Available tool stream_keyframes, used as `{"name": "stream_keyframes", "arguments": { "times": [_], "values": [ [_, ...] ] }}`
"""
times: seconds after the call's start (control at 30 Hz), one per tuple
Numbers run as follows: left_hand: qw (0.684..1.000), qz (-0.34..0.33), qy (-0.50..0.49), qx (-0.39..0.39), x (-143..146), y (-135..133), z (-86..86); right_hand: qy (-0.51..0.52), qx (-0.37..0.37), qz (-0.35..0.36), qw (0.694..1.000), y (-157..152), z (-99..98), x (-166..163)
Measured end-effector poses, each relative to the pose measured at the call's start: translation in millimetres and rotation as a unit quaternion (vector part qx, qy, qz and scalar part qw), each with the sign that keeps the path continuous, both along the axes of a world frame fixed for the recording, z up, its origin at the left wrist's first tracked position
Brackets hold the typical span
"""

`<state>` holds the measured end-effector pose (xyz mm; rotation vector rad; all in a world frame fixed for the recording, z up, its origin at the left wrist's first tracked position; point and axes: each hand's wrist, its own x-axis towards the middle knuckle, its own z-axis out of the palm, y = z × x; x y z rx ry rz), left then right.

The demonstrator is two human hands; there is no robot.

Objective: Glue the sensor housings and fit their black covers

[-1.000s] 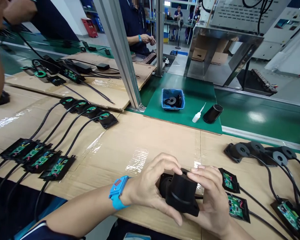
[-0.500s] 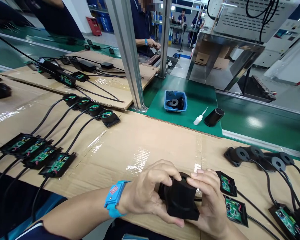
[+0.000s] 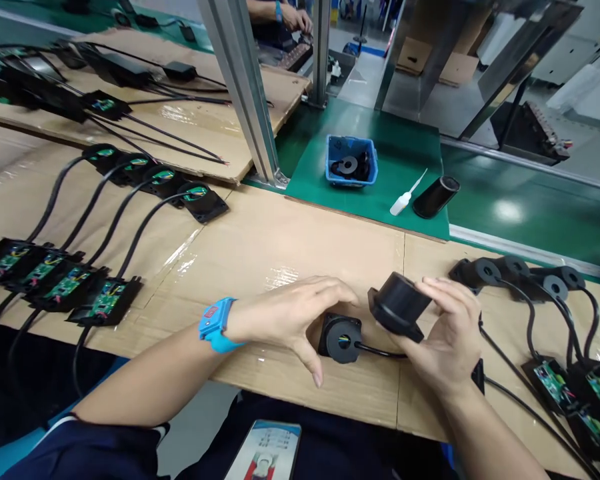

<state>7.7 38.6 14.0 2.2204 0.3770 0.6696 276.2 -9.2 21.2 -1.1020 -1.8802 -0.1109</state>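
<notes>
My right hand (image 3: 447, 333) is closed round a black plastic housing (image 3: 397, 307) with a square flange and holds it just above the cardboard. My left hand (image 3: 290, 317), with a blue wristband (image 3: 214, 325), lies flat with its fingers spread beside a black round coil part (image 3: 341, 337) on the cardboard. A thin black cable runs from that part toward my right hand.
Rows of black cabled circuit boards (image 3: 70, 287) lie at the left, and more cabled coil units (image 3: 525, 280) at the right. A blue bin (image 3: 351, 162), a white squeeze bottle (image 3: 405, 197) and a black cylinder (image 3: 436, 197) sit on the green mat. An aluminium post (image 3: 240, 87) stands behind.
The two black pieces, held together in both hands before, are apart: my right hand lifted the housing off to the right, and my left hand opened beside the coil part. The view tilted down.
</notes>
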Motion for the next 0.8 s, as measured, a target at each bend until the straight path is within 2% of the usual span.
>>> {"name": "stream_keyframes", "arguments": {
  "times": [0.07,0.17,0.33,0.47,0.53,0.63,0.8],
  "values": [
    [0.998,-0.042,0.036,-0.023,3,1,-7.9,0.002,0.000,-0.006,1.000,5,-2.8,4],
    [0.996,-0.036,0.024,-0.080,12,-7,-13.9,0.003,-0.006,-0.013,1.000,8,-5.3,5],
    [0.966,0.025,-0.002,-0.259,19,-22,0.1,0.003,-0.029,-0.022,0.999,8,-4.0,4],
    [0.939,0.043,-0.041,-0.338,19,-29,6.9,0.011,-0.049,-0.023,0.998,8,-4.2,4],
    [0.928,0.044,-0.056,-0.365,19,-31,6.3,0.014,-0.052,-0.018,0.998,8,-4.7,3],
    [0.920,0.060,-0.025,-0.386,18,-33,4.9,0.018,-0.053,-0.013,0.998,8,-5.3,2],
    [0.925,0.099,0.020,-0.366,17,-33,8.5,0.020,-0.050,-0.017,0.998,8,-5.9,2]
  ]
}}
